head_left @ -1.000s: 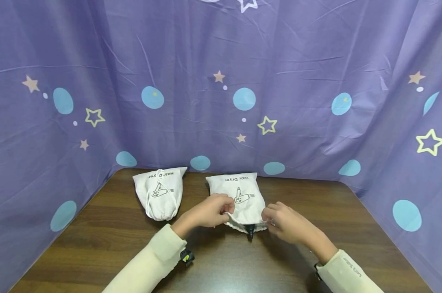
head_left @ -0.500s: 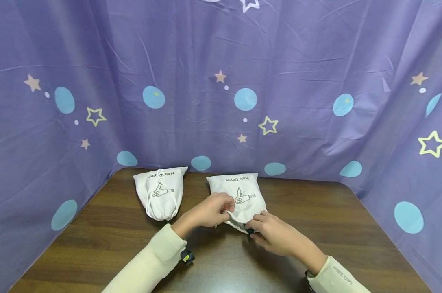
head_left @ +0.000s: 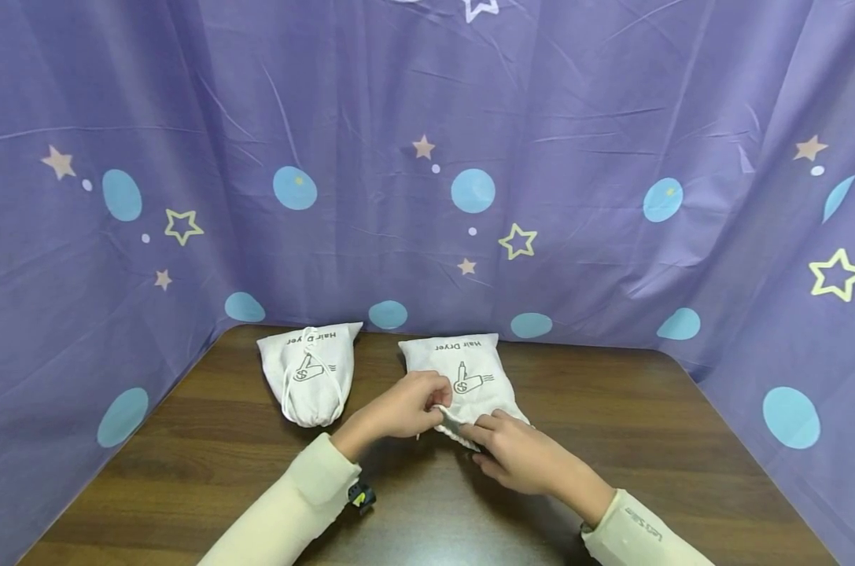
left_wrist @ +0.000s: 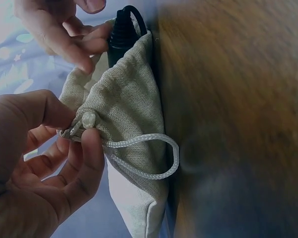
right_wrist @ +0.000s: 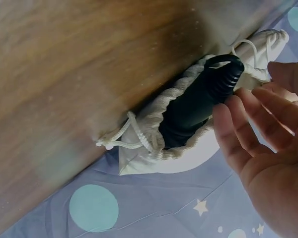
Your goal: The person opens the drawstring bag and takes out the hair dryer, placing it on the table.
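Note:
A white drawstring bag [head_left: 473, 358] printed "Hair Dryer" lies flat at the table's middle, mouth towards me. My left hand [head_left: 411, 402] pinches the left corner of its gathered mouth between thumb and fingers, beside a looped white cord [left_wrist: 176, 153]. Inside the mouth sits a black hair dryer [right_wrist: 193, 104], its ribbed handle end and bent cable poking out; the rest is hidden in the cloth. My right hand [head_left: 515, 454] has its fingers extended at the mouth. In the right wrist view those fingertips are right at the hair dryer's ribbed end.
A second white drawstring bag [head_left: 310, 385], its mouth drawn tight, lies to the left on the brown wooden table [head_left: 597, 393]. A purple curtain [head_left: 576, 275] with stars and dots hangs along the table's back and sides.
My right hand has let go of the bag's right corner and moved left to the hair dryer's handle end, now covering it in the head view. The left hand keeps its pinch.

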Motion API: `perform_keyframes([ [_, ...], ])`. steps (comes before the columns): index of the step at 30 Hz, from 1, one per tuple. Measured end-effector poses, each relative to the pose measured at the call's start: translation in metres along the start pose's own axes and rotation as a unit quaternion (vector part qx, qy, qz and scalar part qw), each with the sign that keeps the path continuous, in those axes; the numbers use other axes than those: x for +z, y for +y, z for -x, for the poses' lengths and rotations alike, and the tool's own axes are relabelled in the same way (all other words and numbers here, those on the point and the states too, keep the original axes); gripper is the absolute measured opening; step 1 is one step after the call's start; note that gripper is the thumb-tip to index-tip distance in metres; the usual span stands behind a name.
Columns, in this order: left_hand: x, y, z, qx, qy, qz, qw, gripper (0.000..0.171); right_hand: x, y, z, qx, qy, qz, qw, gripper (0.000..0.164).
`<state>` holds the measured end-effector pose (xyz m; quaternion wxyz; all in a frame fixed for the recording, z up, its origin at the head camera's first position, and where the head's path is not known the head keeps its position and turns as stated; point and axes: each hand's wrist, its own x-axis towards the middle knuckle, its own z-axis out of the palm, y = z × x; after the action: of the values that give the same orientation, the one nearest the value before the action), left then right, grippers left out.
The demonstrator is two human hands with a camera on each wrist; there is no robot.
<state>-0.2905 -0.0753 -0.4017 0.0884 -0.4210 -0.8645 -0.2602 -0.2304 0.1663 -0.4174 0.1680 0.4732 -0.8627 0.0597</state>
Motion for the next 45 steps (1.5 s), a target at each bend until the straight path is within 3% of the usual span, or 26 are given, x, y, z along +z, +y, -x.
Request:
perform_keyframes([
  [6, -0.001, -0.001, 0.0, -0.006, -0.001, 0.002, 1.0, 0.017, 0.001, 0.004, -0.002, 0.004, 0.026, 0.023, 0.999, 0.042],
  [15, 0.001, -0.002, 0.0, 0.003, 0.009, 0.01, 0.9999, 0.018, 0.004, 0.01, -0.006, 0.053, 0.001, 0.016, 0.998, 0.055],
  [21, 0.001, -0.003, 0.0, 0.0, 0.008, 0.006, 0.9999, 0.02, 0.008, 0.01, -0.009, 0.086, 0.014, 0.027, 0.996, 0.054],
  [27, 0.002, -0.003, 0.001, -0.008, 0.006, 0.008, 0.9999, 0.022, 0.013, 0.003, -0.02, 0.172, 0.021, 0.031, 0.984, 0.052],
  [33, 0.002, -0.002, 0.001, -0.024, -0.002, 0.011, 0.9997, 0.023, 0.018, -0.006, -0.034, 0.252, 0.019, -0.01, 0.967, 0.048],
  [36, 0.002, -0.002, 0.001, -0.026, -0.004, 0.011, 0.9996, 0.023, 0.02, -0.009, -0.037, 0.269, 0.018, -0.018, 0.963, 0.048],
  [45, 0.0, -0.006, 0.003, -0.021, -0.003, 0.021, 0.9996, 0.013, 0.025, -0.008, -0.04, 0.271, 0.025, -0.022, 0.962, 0.047],
])
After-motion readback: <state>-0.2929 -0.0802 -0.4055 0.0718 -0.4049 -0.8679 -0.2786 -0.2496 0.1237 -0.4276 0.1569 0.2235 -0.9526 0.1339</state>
